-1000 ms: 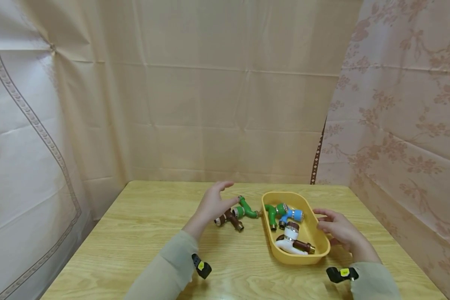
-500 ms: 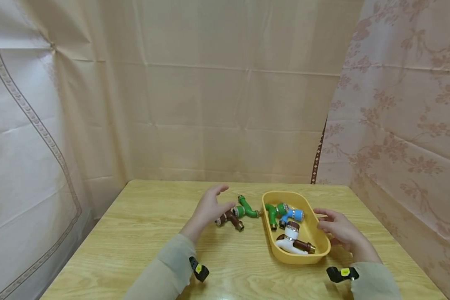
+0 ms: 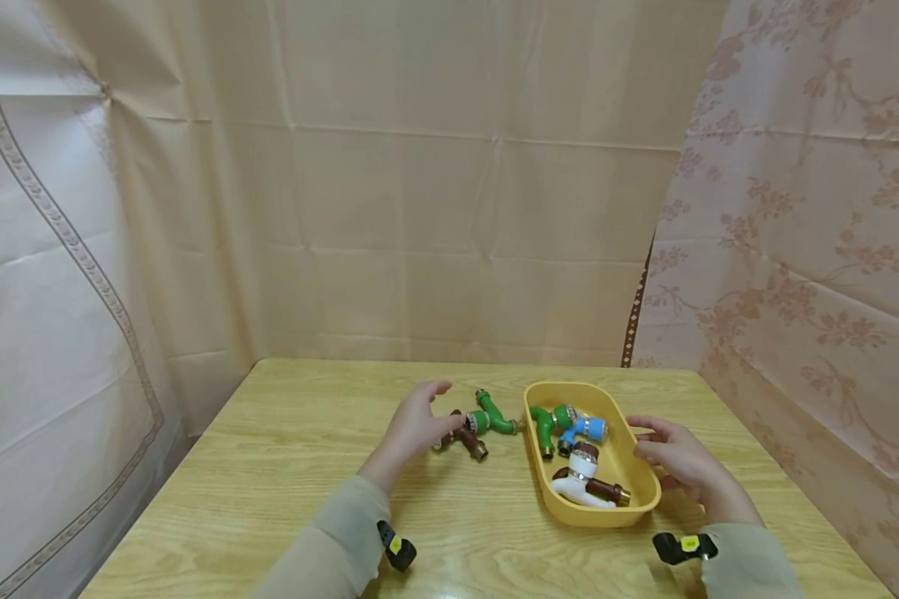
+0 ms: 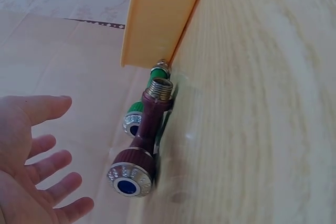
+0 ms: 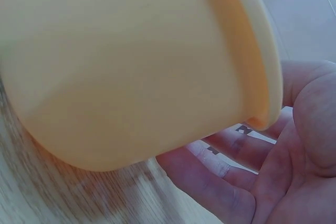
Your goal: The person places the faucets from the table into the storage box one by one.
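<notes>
My left hand (image 3: 415,423) hovers just left of a brown tap (image 3: 468,441), its fingers spread and holding nothing. In the left wrist view, the brown tap (image 4: 149,124) shows a threaded metal end and a knob with a blue centre; the hand (image 4: 31,161) is apart from it. Behind it lies a green tap (image 3: 497,416), its threaded end near a yellow plastic tub (image 3: 598,517). My right hand (image 3: 682,462) is at the tub's right side. In the right wrist view, its fingers (image 5: 210,179) lie loosely bent along the tub's outer wall (image 5: 131,93).
Inside the tub lie another green tap (image 3: 543,433), a blue tap (image 3: 588,429), a white tap (image 3: 578,491) with a brown-topped knob, and another brown tap (image 3: 607,492). The wooden table (image 3: 285,466) ends at cloth drapes (image 3: 449,208) behind and on both sides.
My left hand has come down and slightly back toward me, now lower beside the brown tap, its fingers still spread. The right hand and the tub have stayed in place.
</notes>
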A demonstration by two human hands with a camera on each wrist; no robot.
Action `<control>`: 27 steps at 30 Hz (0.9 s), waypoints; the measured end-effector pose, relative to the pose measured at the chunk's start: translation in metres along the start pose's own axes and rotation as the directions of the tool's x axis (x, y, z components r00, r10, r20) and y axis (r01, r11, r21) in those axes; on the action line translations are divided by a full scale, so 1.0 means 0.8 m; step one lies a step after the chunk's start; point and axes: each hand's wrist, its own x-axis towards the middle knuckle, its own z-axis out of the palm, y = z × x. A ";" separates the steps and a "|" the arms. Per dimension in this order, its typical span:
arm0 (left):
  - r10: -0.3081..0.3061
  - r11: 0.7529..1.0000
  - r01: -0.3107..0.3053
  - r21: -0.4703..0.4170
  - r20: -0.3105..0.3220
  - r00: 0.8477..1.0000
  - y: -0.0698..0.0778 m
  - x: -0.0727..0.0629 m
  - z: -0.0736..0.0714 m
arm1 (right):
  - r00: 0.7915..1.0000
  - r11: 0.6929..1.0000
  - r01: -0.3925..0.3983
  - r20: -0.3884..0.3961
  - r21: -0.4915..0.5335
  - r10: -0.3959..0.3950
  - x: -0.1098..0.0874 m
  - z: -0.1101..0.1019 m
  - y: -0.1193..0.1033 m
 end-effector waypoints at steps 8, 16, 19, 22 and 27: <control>-0.038 0.999 0.038 -0.011 0.016 0.999 -0.007 -0.005 0.005 | 1.000 1.000 0.003 -0.001 -0.003 -0.003 0.001 -0.001 0.001; -0.043 0.999 0.043 0.002 0.014 0.999 -0.015 -0.008 0.008 | 1.000 1.000 0.000 0.000 0.002 0.000 0.000 -0.001 0.000; -0.054 0.998 0.054 0.007 0.021 0.998 -0.018 -0.009 0.009 | 1.000 1.000 -0.002 -0.002 0.002 0.002 0.000 -0.001 0.000; -0.066 0.998 0.065 0.014 0.027 0.997 -0.021 -0.009 0.010 | 1.000 1.000 -0.006 -0.006 0.000 0.006 0.001 -0.001 0.001; -0.077 0.996 0.076 0.035 0.035 0.996 -0.024 -0.010 0.010 | 1.000 1.000 -0.002 -0.008 0.005 0.002 0.001 0.000 0.001</control>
